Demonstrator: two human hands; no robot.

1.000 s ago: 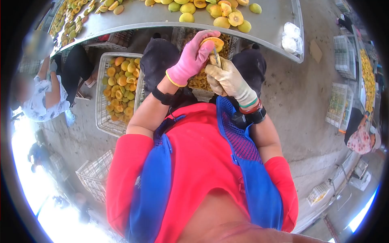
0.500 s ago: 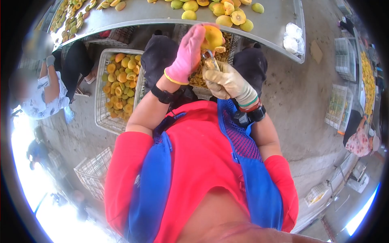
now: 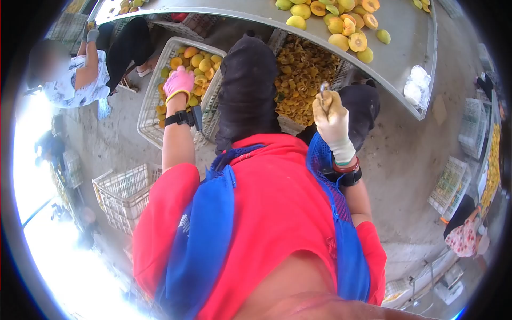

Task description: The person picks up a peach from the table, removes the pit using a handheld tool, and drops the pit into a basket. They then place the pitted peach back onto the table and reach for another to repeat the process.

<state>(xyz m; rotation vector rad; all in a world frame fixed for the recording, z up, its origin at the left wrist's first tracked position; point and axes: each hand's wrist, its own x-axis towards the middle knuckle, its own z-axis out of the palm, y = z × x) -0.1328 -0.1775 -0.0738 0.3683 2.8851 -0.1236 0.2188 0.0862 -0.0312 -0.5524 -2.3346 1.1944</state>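
My left hand (image 3: pixel 179 82), in a pink glove, lies over the yellow-orange fruit (image 3: pixel 205 65) in a white crate (image 3: pixel 147 113); its fingers are partly lost among the pieces, so what they grip cannot be made out. In a cream glove, my right hand (image 3: pixel 332 114) is closed around a small tool (image 3: pixel 324 88) with a curved metal tip, held above my knee. Between my knees stands another crate, filled with thin fruit scraps (image 3: pixel 301 77).
Halved and whole fruit (image 3: pixel 349 26) lie on a metal table (image 3: pixel 397 64) ahead, with a white plastic bundle (image 3: pixel 417 88) near its corner. Empty crates (image 3: pixel 125 194) stand at the lower left. One person (image 3: pixel 80 74) sits at left, another (image 3: pixel 464 237) at far right.
My left hand has left the fruit half near the tool and moved down-left into the fruit crate. My right hand, still around the tool, is now apart from it. The view has shifted.
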